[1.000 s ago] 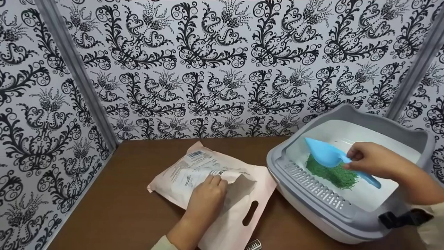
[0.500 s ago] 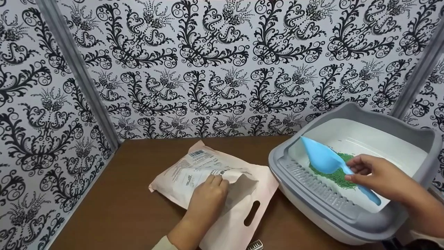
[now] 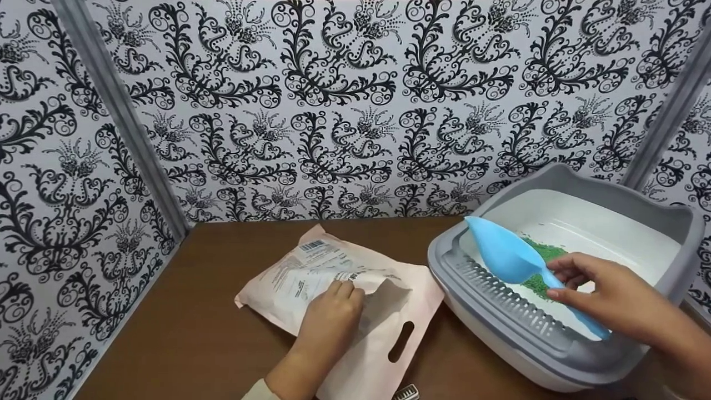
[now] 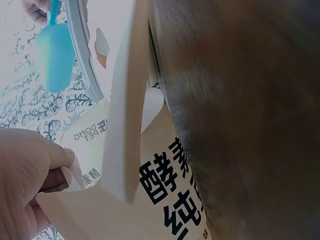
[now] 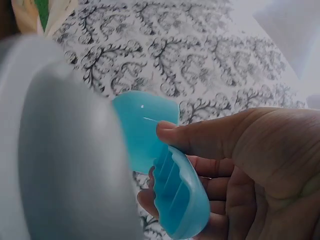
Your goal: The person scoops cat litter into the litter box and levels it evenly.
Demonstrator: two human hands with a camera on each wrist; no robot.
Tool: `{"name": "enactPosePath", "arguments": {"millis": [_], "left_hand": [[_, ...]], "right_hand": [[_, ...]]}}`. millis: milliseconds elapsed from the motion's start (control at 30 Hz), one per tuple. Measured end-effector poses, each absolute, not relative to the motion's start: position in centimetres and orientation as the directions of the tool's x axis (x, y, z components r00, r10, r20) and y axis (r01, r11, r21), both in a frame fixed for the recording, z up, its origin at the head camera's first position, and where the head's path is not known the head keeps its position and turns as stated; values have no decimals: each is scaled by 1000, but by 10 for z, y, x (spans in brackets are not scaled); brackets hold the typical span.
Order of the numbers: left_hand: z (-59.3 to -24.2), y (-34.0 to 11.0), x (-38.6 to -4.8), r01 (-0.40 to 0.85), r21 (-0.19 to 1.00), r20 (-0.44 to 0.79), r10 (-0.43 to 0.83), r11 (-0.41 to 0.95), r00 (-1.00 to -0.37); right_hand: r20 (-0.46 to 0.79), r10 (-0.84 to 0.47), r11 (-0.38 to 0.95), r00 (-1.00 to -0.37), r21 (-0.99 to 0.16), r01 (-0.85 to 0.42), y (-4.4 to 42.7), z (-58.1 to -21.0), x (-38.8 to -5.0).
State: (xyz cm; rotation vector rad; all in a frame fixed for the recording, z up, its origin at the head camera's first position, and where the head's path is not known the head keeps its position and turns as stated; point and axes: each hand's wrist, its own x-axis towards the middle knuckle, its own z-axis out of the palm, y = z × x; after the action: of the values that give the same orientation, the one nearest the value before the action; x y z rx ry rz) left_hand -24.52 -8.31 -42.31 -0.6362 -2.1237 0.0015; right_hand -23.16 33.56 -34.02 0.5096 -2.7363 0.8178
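Note:
A pale pink litter bag lies on the table, its torn opening facing the right. My left hand pinches the bag's lip, and the left wrist view shows thumb and fingers on the bag's edge. A blue litter scoop is gripped by its handle in my right hand. The scoop hangs above the left side of a grey and white litter box, its tip over the rim. Green litter pellets lie in a pile inside, partly hidden by the scoop. In the right wrist view, the ribbed handle shows.
A slotted grate runs along the near left side of the box. A small metal-looking object sits at the table's front beside the bag. Patterned wall panels stand behind the brown table.
The scoop in my right hand has moved left from above the pellets toward the box's left rim. More of the white box floor shows. My left hand stays on the bag.

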Motion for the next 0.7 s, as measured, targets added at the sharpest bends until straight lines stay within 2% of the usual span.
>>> {"name": "enactPosePath", "arguments": {"millis": [133,400,533,700], "left_hand": [[-423,-83,-245,440,-227,760,440,869,-477],[-422,-82,-244,429,-231,754,439,873,-489],[-422,-83,-244,435,-227,757,439,871,-484],[-423,-83,-245,446,-224,756,443,867,-481]], "right_hand": [[327,-336,759,-883,-461,-459,325,-340,-220],[370,-510,654,-777,-420,-629,307,-347,-203],[274,-559,675,-783,-398,-621,300,-349,-194],[183,-615,709,-767,-298,-640,297,-352,-186]]}}
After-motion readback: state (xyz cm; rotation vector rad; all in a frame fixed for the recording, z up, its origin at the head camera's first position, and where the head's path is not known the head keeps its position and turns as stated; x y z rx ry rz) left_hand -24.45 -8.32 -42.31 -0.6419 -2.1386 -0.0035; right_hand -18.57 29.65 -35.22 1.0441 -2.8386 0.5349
